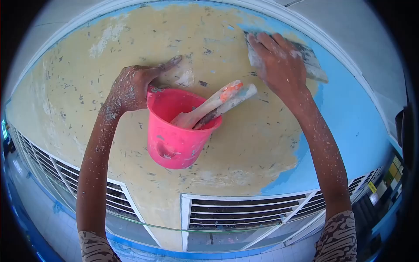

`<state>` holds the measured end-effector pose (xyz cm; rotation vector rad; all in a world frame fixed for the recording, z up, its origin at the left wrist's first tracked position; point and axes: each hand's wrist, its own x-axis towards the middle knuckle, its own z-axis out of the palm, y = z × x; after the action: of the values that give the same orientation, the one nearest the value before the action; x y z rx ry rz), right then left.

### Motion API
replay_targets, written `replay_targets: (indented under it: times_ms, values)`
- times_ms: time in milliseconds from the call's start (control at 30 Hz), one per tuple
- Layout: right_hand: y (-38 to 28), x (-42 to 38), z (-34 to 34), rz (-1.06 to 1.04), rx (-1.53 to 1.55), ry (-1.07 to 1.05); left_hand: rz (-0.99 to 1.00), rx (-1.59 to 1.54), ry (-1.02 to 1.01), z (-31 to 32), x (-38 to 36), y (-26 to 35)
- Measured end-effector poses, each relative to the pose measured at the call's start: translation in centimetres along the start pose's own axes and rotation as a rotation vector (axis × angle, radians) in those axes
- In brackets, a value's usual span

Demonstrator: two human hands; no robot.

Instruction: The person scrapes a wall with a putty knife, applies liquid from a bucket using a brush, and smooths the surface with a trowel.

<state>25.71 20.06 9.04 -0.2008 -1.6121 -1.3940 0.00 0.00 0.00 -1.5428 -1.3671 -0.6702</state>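
Observation:
My left hand (133, 85), flecked with paint chips, grips the rim of a pink plastic bucket (174, 144), with one digit stretched out toward the wall. Two tool handles lean out of the bucket: a pale one with orange marks (218, 98) and a whitish, stained one (238, 101). Their lower ends are hidden inside it. High on the right, my right hand (281, 63) is closed on a wide flat scraper (312, 65). Its blade lies against the wall where the bare tan surface (244, 144) meets the blue paint (349, 118).
White-framed louvred windows (244, 214) run below the wall, with a thin green line (166, 229) stretched across them. A white curved trim (345, 54) borders the wall above. Blue-edged tiled floor (39, 205) shows at lower left.

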Motion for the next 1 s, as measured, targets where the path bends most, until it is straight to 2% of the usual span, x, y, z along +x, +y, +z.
replay_targets:
  times_ms: [67, 100, 200, 300, 367, 400, 533, 633, 700, 800, 900, 933, 1000]
  values:
    - [-0.1, 2.6, 0.2, -0.04, -0.024, 0.095, -0.099, -0.083, 0.012, 0.5, -0.9, 0.1]
    - [-0.4, 0.1, 0.0, 0.112, -0.017, 0.061, 0.013, -0.051, -0.091, -0.9, 1.7, -0.6]
    - [-0.2, -0.9, -0.4, 0.01, 0.057, 0.048, -0.039, -0.098, -0.035, 0.1, 0.7, -0.4]
    - [-0.5, -1.1, 0.4, -0.056, 0.007, 0.183, 0.034, -0.007, -0.029, 0.2, 0.6, -0.9]
    - [-0.6, 1.2, 0.3, 0.114, 0.016, 0.032, -0.045, -0.067, -0.066, 0.0, 0.7, -0.1]
    - [-0.5, 1.5, 0.0, 0.136, 0.042, -0.003, -0.046, -0.062, -0.065, -0.1, 0.9, -0.2]
    - [-1.1, -2.0, -0.9, 0.027, 0.088, -0.002, 0.017, -0.028, -0.054, 0.7, 0.5, -1.4]
    - [-1.0, -0.9, -0.7, 0.027, 0.064, 0.075, 0.008, -0.006, -0.056, -0.3, 0.8, -0.7]
    - [-1.1, 1.0, -0.6, 0.134, 0.035, 0.007, -0.03, -0.021, -0.079, -0.3, 1.0, -0.1]
    - [-1.5, -1.1, -0.7, 0.086, 0.069, -0.003, -0.02, -0.038, -0.059, 0.1, 0.5, -0.5]
    - [-1.4, -1.9, -0.2, 0.018, 0.049, 0.14, 0.025, -0.002, -0.043, 0.2, 0.4, -1.1]
    - [-1.3, -0.8, -0.5, 0.019, 0.048, 0.144, 0.005, -0.01, -0.057, 0.0, 0.5, -0.9]
    - [-1.2, 1.0, -0.9, 0.149, 0.052, 0.058, -0.007, -0.031, -0.092, -0.1, 0.7, -0.4]
